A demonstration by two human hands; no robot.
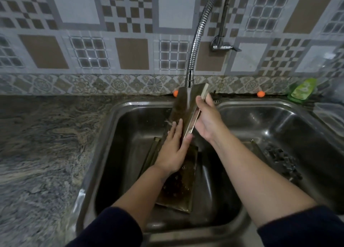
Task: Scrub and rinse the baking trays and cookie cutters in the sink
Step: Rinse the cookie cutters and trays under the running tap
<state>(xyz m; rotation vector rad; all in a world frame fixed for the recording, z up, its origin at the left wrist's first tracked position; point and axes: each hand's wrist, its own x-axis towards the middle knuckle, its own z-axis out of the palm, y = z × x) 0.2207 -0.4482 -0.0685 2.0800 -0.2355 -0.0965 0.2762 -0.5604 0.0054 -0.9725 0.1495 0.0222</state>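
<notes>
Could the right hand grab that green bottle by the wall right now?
Probably not yet. The right hand is busy holding the tilted brown metal baking tray under the silver tap. The green plastic bottle lies past the right steel basin; nothing blocks that path.

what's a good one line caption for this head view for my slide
Right hand holds a baking tray tilted under the tap while the left hand rubs it.
</notes>
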